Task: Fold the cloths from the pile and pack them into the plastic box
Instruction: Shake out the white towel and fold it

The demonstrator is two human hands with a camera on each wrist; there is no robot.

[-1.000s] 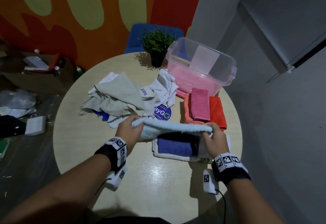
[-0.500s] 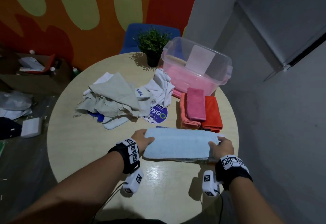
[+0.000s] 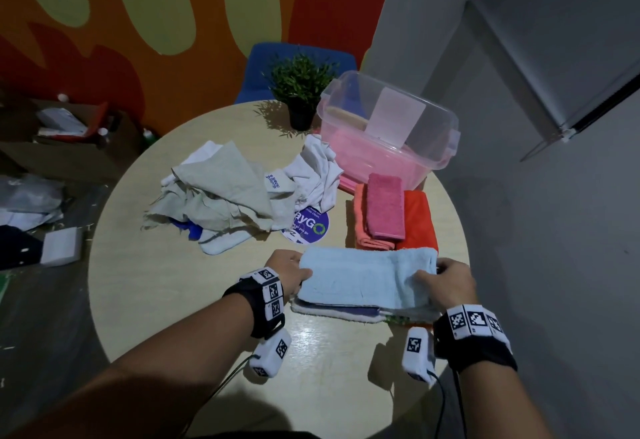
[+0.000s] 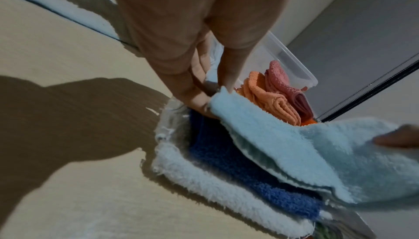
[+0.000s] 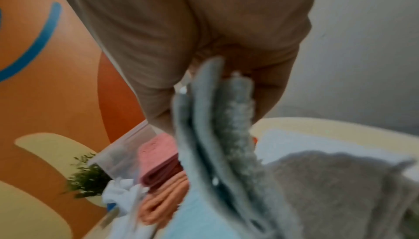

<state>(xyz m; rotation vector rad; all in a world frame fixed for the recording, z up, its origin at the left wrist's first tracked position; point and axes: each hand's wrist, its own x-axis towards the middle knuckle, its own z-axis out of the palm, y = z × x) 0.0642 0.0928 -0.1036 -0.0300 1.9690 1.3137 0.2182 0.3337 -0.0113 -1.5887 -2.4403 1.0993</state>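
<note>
A light blue towel (image 3: 367,277) lies folded over a dark blue cloth (image 4: 238,169) and a white fluffy cloth (image 4: 211,187) near the table's front edge. My left hand (image 3: 289,276) pinches the towel's left end (image 4: 221,97). My right hand (image 3: 446,283) grips the towel's right end (image 5: 224,110), its layers bunched between thumb and fingers. Farther back a pile of unfolded beige and white cloths (image 3: 235,196) lies on the table. The clear plastic box (image 3: 388,134) stands at the back right with pink cloth inside.
Folded orange cloths (image 3: 415,224) with a pink cloth (image 3: 386,210) on top sit between the box and the towel. A potted plant (image 3: 301,92) stands behind the pile, beside a blue chair (image 3: 263,68). A round purple sticker (image 3: 311,229) lies beside the pile.
The light blue towel was held up by its long edge, then brought down toward me and laid flat over the dark blue cloth. Both hands now hold its ends.
</note>
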